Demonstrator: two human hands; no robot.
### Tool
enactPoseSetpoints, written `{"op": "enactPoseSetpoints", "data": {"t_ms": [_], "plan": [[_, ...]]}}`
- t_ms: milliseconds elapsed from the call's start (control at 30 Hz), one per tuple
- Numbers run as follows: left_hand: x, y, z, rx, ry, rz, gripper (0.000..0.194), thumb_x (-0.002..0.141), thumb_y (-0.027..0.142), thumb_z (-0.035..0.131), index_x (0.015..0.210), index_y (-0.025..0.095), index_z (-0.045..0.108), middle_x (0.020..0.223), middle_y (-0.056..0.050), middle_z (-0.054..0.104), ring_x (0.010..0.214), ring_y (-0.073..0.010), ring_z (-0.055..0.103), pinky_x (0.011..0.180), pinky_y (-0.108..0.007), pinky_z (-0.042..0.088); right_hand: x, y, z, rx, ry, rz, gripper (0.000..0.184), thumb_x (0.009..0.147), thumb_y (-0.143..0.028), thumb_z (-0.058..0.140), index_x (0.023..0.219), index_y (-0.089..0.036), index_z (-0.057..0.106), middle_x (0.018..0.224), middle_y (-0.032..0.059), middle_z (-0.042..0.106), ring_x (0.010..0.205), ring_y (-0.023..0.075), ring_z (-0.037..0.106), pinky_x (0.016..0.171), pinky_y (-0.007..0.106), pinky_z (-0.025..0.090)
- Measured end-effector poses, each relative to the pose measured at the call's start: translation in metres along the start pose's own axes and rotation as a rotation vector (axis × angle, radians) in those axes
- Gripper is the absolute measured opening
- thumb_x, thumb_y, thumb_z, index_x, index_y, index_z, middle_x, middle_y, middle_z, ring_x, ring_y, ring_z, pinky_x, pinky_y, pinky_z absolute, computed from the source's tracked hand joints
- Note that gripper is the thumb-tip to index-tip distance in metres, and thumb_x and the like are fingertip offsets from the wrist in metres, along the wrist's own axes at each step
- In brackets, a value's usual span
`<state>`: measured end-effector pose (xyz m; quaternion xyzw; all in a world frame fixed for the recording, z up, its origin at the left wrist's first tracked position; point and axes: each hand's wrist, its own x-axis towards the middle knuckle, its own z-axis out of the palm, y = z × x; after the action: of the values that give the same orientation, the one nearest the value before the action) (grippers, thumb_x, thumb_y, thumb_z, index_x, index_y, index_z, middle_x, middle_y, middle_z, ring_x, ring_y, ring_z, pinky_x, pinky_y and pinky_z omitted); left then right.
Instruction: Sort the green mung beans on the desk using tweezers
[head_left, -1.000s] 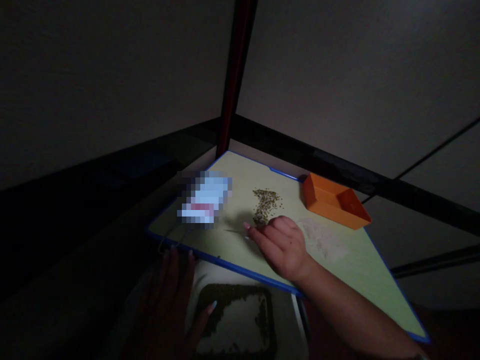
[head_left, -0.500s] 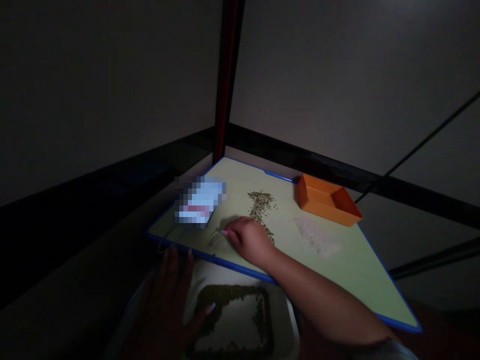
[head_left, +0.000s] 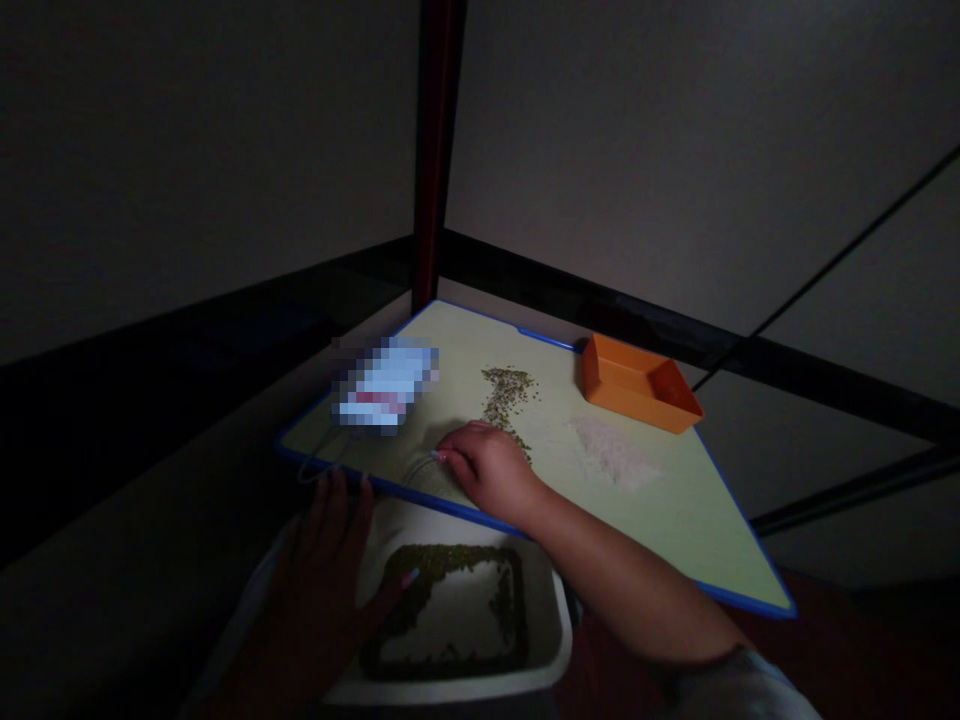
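Note:
Bent fingers of my right hand [head_left: 487, 465] are pinched together low over the pale board [head_left: 675, 530]. A thin, curved, pale thing [head_left: 420, 466] shows at the fingertips, too dim to name. Just behind the hand lies a scattered pile of small greenish-brown grains [head_left: 506, 395]. My left hand [head_left: 330, 555] has its fingers spread at the left side of a white tub [head_left: 559, 630], with the thumb over it. Greenish grains [head_left: 435, 560] line the tub's bottom edges around a bare pale middle. Shadow hides much of the left hand.
An orange box [head_left: 637, 400] stands at the board's back right, and a pale powdery heap [head_left: 615, 455] lies before it. A blurred-out lit phone-like thing [head_left: 386, 385] with a cable [head_left: 307, 468] is at the left. Walls meet behind the board.
My right hand has moved left and toward the board's front edge, away from the powdery heap, still pinched. My left hand keeps its place at the tub. The view has shifted slightly.

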<state>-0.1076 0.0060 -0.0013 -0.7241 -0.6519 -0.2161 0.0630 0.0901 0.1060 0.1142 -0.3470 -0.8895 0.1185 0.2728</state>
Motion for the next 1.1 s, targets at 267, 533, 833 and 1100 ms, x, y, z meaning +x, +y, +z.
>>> {"op": "enactPoseSetpoints", "data": {"t_ms": [267, 533, 833, 1100], "plan": [[0.005, 0.005, 0.000, -0.047, 0.027, 0.006, 0.096, 0.073, 0.072, 0.037, 0.145, 0.012, 0.012, 0.158, -0.023, 0.010, 0.147, -0.0391, 0.012, 0.109, -0.058, 0.031, -0.101, -0.036, -0.028, 0.350, -0.109, 0.181, 0.022, 0.095, -0.020, 0.039, 0.076, -0.019, 0.049, 0.064, -0.0024, 0.054, 0.059, 0.0101, 0.052, 0.058, 0.019, 0.041], [0.014, 0.022, -0.008, -0.058, -0.010, 0.091, 0.092, 0.075, 0.067, 0.039, 0.145, 0.015, 0.012, 0.158, -0.023, 0.008, 0.148, -0.0376, 0.008, 0.110, -0.061, 0.028, -0.168, -0.047, -0.011, 0.228, -0.048, 0.429, 0.026, 0.099, -0.027, 0.031, 0.083, -0.020, 0.051, 0.072, 0.0016, 0.061, 0.065, 0.0124, 0.059, 0.059, 0.020, 0.041], [0.021, 0.056, 0.004, -0.048, 0.004, 0.172, 0.090, 0.075, 0.063, 0.043, 0.143, 0.009, 0.019, 0.155, -0.028, 0.018, 0.145, -0.0397, 0.017, 0.106, -0.056, 0.037, -0.208, -0.037, 0.002, -0.318, 0.231, 0.461, 0.025, 0.093, -0.021, 0.028, 0.078, -0.020, 0.048, 0.062, 0.0049, 0.062, 0.054, 0.0175, 0.058, 0.051, 0.025, 0.033], [0.023, 0.092, -0.004, -0.019, -0.003, 0.241, 0.076, 0.082, 0.054, 0.036, 0.145, 0.017, 0.014, 0.155, -0.025, 0.021, 0.146, -0.0390, 0.018, 0.101, -0.065, 0.037, -0.223, -0.028, -0.020, -0.309, 0.287, 0.651, 0.028, 0.097, -0.025, 0.026, 0.088, -0.018, 0.051, 0.055, 0.0028, 0.060, 0.045, 0.0193, 0.059, 0.046, 0.027, 0.028]]}}
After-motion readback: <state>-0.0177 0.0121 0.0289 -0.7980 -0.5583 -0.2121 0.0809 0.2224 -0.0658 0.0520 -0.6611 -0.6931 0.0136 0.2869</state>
